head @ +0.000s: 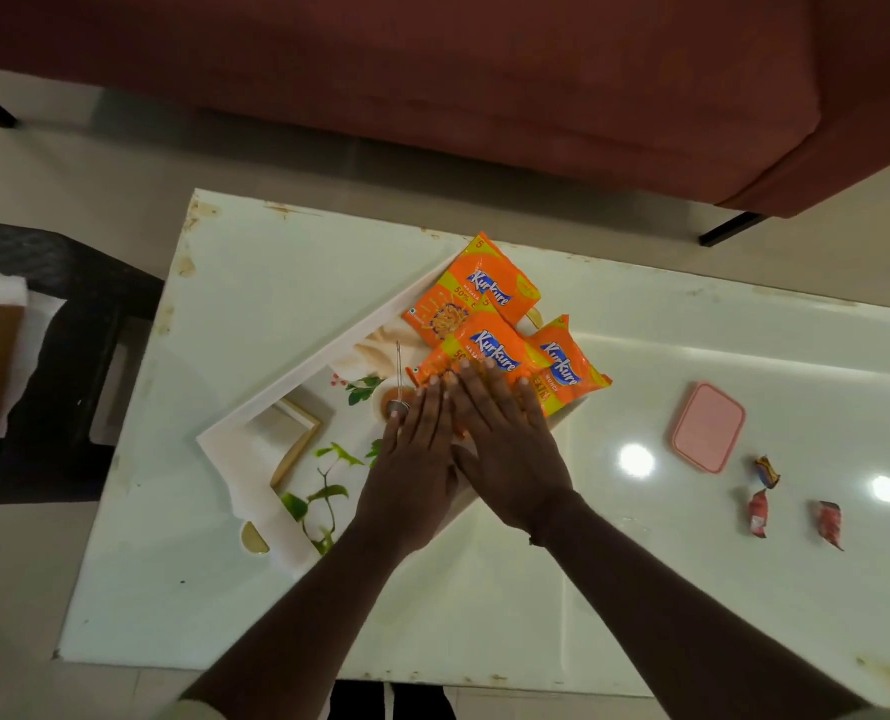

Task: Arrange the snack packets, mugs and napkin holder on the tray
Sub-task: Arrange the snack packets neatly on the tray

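two bare forearms reach up from the bottom edge over the glossy white worktop [484,605], and go left to right from there. off the worktop's left edge stands a dark chair [69,314] with white paper and a brown board on it. on the worktop's left half lies the tray [297,376], turned at an angle, white-rimmed, printed with leaves, a frame and a cup, with gold handles at its ends. the left hand [417,459] lies flat and released on the tray, fingers straight, its fingertips at the near edge of the packets. the right hand [505,439] is just beside it, thumbs overlapping, also flat with nothing gripped, its palm pressing on the middle packet [484,350]. three orange packets sit overlapped at the tray's far right end: the far packet [484,288] near the rim, the middle one on top of it, and the right packet [567,366] hanging over the tray's edge toward the worktop. well apart to the right lies a pink box [709,427], and near it three small crumpled wrappers [758,513]. beyond the worktop runs a maroon sofa [484,85]. no mugs or napkin holder can be made out.
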A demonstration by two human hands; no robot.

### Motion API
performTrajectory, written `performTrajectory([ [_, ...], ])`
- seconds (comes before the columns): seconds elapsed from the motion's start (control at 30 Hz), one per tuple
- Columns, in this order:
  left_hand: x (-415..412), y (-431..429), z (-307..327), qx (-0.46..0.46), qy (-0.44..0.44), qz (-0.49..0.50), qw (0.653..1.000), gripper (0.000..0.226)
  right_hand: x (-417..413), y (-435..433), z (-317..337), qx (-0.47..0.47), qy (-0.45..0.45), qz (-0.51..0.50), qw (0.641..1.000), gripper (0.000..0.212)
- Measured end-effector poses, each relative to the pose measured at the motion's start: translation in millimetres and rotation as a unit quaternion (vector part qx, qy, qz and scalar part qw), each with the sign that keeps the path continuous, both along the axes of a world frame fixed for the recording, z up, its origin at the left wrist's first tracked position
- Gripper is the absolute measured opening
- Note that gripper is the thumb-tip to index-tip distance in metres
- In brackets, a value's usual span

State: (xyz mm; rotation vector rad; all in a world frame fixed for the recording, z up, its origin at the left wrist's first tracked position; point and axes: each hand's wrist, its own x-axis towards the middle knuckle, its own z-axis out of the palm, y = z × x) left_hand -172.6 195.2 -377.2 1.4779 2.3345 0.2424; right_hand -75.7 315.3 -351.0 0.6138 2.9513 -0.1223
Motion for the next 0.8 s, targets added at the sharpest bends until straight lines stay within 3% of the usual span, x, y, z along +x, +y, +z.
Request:
performTrajectory([
  [0.2, -8.6, -29.0, 50.7, 0.022, 0.049, 0.047, 0.997, 0.079, 40.3, -11.8, 33.8, -0.035, 0.06, -0.096, 0.993, 0.08],
  [0.37, -27.6, -47.7, 110.5, 0.014, 0.048, 0.026, 0.998, 0.085, 71.8, -23.3, 90.1, -0.068, 0.043, -0.202, 0.976, 0.092],
  [0.6, -22.1, -90.9, 208.1, -0.04, 0.063, -0.008, 0.997, 0.085, 83.5, -66.9, 199.5, -0.097, 0.031, -0.298, 0.949, 0.094],
  [0.8, 0.7, -116.0, 283.2, -0.03, 0.04, -0.017, 0.999, 0.085, 93.9, -100.3, 268.1, -0.096, 0.041, -0.313, 0.944, 0.093],
])
